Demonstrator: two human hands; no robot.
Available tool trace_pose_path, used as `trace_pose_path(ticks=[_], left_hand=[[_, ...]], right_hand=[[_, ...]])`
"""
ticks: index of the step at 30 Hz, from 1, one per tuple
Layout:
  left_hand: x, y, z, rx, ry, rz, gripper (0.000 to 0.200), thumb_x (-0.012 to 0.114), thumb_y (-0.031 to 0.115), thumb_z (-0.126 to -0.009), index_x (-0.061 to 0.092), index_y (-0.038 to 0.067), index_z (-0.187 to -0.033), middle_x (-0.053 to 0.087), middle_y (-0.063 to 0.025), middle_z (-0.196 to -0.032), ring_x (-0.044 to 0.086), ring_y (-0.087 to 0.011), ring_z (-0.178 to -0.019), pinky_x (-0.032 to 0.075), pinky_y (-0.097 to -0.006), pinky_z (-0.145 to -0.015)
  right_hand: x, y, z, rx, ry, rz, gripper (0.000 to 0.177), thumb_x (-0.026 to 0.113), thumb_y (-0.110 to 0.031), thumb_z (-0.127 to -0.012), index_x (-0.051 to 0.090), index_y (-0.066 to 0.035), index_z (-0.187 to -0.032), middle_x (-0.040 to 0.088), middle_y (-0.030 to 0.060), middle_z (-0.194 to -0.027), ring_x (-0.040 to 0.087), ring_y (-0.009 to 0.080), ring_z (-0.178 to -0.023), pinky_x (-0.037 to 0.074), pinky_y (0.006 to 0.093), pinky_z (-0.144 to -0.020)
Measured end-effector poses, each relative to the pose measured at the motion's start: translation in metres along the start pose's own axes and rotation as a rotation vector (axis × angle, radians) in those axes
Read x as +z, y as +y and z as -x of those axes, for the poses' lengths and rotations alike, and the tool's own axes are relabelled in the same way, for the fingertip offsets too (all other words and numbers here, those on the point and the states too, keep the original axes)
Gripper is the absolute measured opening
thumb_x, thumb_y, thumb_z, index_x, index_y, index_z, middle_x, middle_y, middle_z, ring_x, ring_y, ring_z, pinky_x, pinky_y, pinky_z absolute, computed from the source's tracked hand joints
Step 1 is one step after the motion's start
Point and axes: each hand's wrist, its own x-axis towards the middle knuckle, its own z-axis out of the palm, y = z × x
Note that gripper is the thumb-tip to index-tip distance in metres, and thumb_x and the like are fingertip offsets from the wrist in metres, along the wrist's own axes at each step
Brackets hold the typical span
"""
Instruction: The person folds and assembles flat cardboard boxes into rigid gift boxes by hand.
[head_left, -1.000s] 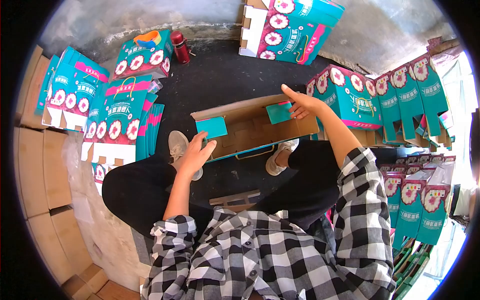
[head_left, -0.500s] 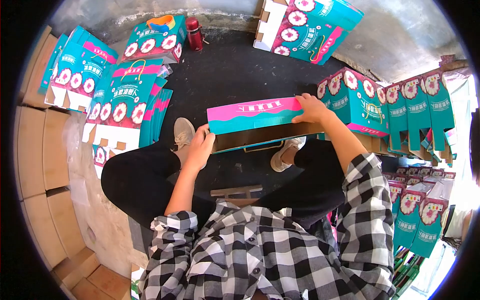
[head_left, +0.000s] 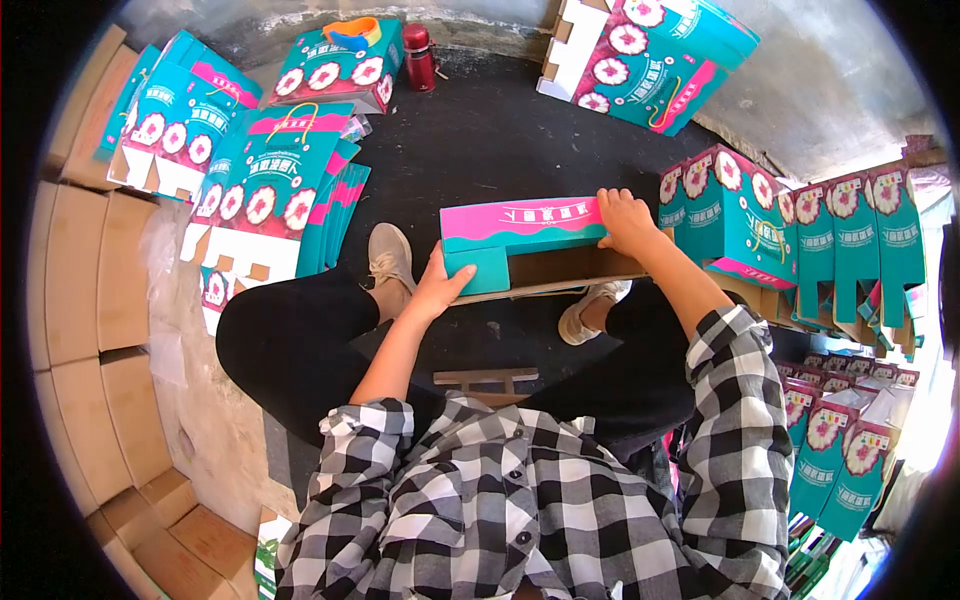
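A pink and teal cardboard box [head_left: 530,222] is held between my hands above the dark floor, its open side facing me. My left hand [head_left: 437,287] grips the left end, with the thumb pressed on a small teal flap [head_left: 478,272] that lies over the left part of the opening. The right part still shows the brown inside. At the far right corner, my right hand [head_left: 627,220] is closed over the top edge, fingers on the pink strip. Part of the left hand's fingers is hidden behind the box end.
Flat printed cartons [head_left: 280,190] lean in a stack at left, near brown boxes [head_left: 80,270]. A box with an orange ring [head_left: 352,32] and a red flask [head_left: 419,60] stand at the back. Made-up boxes [head_left: 745,215] line the right side. A small wooden stool [head_left: 486,379] is below.
The teal flap at the box's left end has been folded over the opening, with my left thumb now on it. The right hand keeps its corner. The whole view has shifted slightly.
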Motion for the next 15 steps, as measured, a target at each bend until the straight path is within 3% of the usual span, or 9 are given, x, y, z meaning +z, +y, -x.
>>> trace_pose_path(ticks=[3, 6, 7, 9, 10, 13, 14, 15], left_hand=[[-0.005, -0.016, -0.003, 0.013, -0.021, -0.086, 0.066, 0.065, 0.024, -0.083, 0.033, 0.001, -0.135, 0.044, -0.0206, -0.129, 0.044, -0.0294, -0.122, 0.033, -0.0379, -0.103], [-0.007, -0.028, -0.007, 0.034, -0.059, -0.064, 0.067, 0.065, 0.023, -0.083, 0.032, 0.001, -0.137, 0.044, -0.0207, -0.131, 0.044, -0.0289, -0.122, 0.033, -0.0374, -0.103], [-0.008, -0.03, -0.009, 0.044, -0.075, -0.047, 0.068, 0.065, 0.023, -0.083, 0.032, 0.001, -0.137, 0.044, -0.0207, -0.131, 0.044, -0.0287, -0.122, 0.033, -0.0372, -0.103], [-0.008, -0.031, -0.008, 0.001, -0.079, -0.015, 0.07, 0.065, 0.024, -0.083, 0.03, 0.001, -0.139, 0.043, -0.0204, -0.132, 0.044, -0.0279, -0.121, 0.034, -0.0364, -0.102], [-0.007, -0.028, -0.007, -0.006, -0.076, -0.004, 0.07, 0.065, 0.024, -0.083, 0.03, 0.001, -0.139, 0.044, -0.0204, -0.132, 0.045, -0.0278, -0.121, 0.035, -0.0363, -0.102], [-0.008, -0.039, -0.012, -0.004, -0.07, 0.006, 0.072, 0.066, 0.027, -0.082, 0.03, 0.0, -0.139, 0.046, -0.0197, -0.13, 0.047, -0.0264, -0.119, 0.036, -0.0358, -0.1], [-0.009, -0.046, -0.014, 0.007, -0.074, 0.008, 0.073, 0.066, 0.027, -0.082, 0.03, -0.001, -0.139, 0.047, -0.0193, -0.129, 0.048, -0.026, -0.118, 0.037, -0.0356, -0.1], [-0.009, -0.049, -0.015, 0.018, -0.077, 0.008, 0.073, 0.067, 0.028, -0.082, 0.03, -0.001, -0.139, 0.048, -0.019, -0.128, 0.048, -0.0256, -0.117, 0.037, -0.0353, -0.1]], right_hand=[[-0.016, 0.003, 0.001, -0.003, -0.177, -0.035, 0.077, 0.08, -0.043, -0.063, 0.044, -0.002, -0.117, 0.056, 0.0123, -0.107, 0.055, 0.0305, -0.105, 0.051, 0.0405, -0.081], [-0.026, 0.021, 0.009, 0.055, -0.164, -0.148, 0.076, 0.072, -0.05, -0.071, 0.045, -0.003, -0.124, 0.055, 0.0146, -0.115, 0.054, 0.0343, -0.109, 0.05, 0.0441, -0.083], [-0.022, 0.036, 0.01, 0.115, -0.113, -0.221, 0.071, 0.059, -0.058, -0.078, 0.052, -0.003, -0.123, 0.06, 0.0163, -0.108, 0.057, 0.0368, -0.104, 0.049, 0.0469, -0.082], [-0.02, 0.072, 0.01, 0.301, -0.254, -0.397, 0.065, 0.05, -0.061, -0.083, 0.062, 0.0, -0.101, 0.065, 0.0169, -0.09, 0.062, 0.0369, -0.091, 0.051, 0.0426, -0.079], [-0.044, 0.081, 0.012, 0.449, -0.577, -0.577, 0.07, 0.042, -0.066, -0.086, 0.066, -0.001, -0.096, 0.067, 0.0168, -0.084, 0.065, 0.036, -0.085, 0.051, 0.0409, -0.076], [-0.043, 0.082, 0.034, 0.399, -0.756, -1.241, 0.079, 0.039, -0.072, -0.084, 0.062, -0.001, -0.111, 0.065, 0.0201, -0.103, 0.063, 0.0327, -0.096, 0.051, 0.0388, -0.078], [-0.043, 0.073, 0.042, 0.262, -0.691, -1.233, 0.089, 0.041, -0.077, -0.078, 0.054, -0.002, -0.125, 0.058, 0.0203, -0.12, 0.058, 0.0289, -0.109, 0.05, 0.0389, -0.085], [-0.049, 0.06, 0.047, 0.158, -0.748, -1.204, 0.099, 0.045, -0.08, -0.073, 0.043, -0.002, -0.135, 0.048, 0.0205, -0.133, 0.05, 0.0311, -0.12, 0.044, 0.0411, -0.096]])
